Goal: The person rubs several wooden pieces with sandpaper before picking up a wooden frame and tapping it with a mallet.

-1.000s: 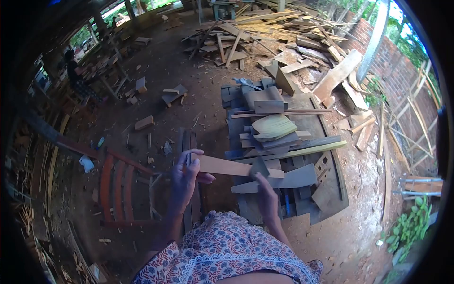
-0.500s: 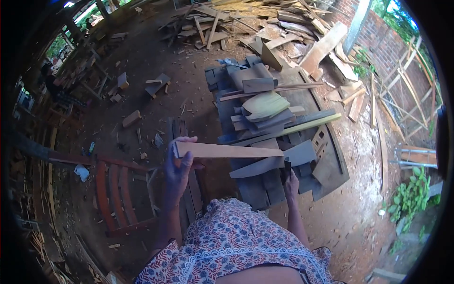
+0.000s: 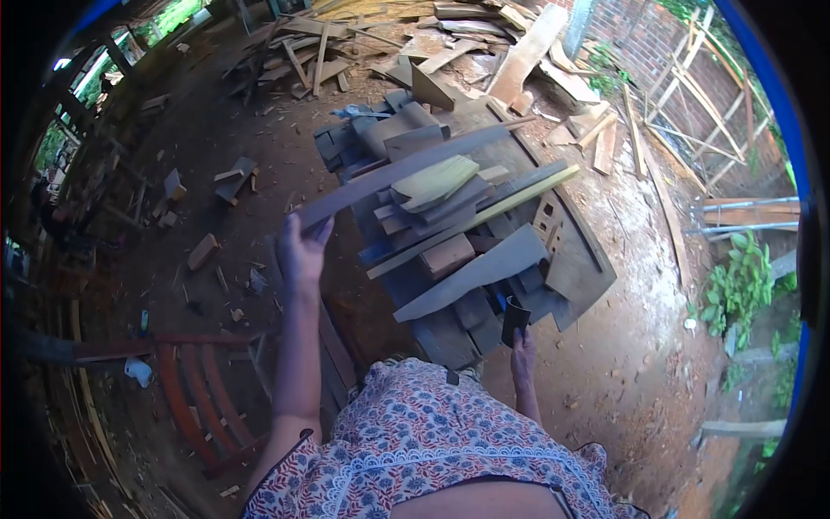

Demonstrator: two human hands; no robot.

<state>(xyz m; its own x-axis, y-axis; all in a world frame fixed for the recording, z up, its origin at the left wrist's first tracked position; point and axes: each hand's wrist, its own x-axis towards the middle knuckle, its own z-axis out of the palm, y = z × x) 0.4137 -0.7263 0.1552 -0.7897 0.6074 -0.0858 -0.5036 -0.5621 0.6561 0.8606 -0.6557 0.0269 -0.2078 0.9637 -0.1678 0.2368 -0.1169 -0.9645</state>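
My left hand (image 3: 304, 251) is closed around the near end of a long flat wooden strip (image 3: 389, 173), which slants up and away over the work table. In my right hand (image 3: 522, 350), near the table's front right corner, is a dark curved sheet (image 3: 515, 320). Below the strip the table (image 3: 584, 281) bears a pale greenish wood piece (image 3: 437, 183), a long yellowish strip (image 3: 519, 199), a tapered grey board (image 3: 475, 275) and a short brown block (image 3: 448, 255).
A reddish wooden chair frame (image 3: 194, 389) lies at the left. Scrap boards (image 3: 529, 52) are piled beyond the table, near a brick wall (image 3: 631, 43). Small offcuts (image 3: 203, 251) litter the dirt floor. Green plants (image 3: 739, 277) grow at the right.
The wooden strip, level before, now tilts up and away, showing a darker face. My left hand has moved up and slightly left. The right hand has lowered with the dark sheet. The view has shifted.
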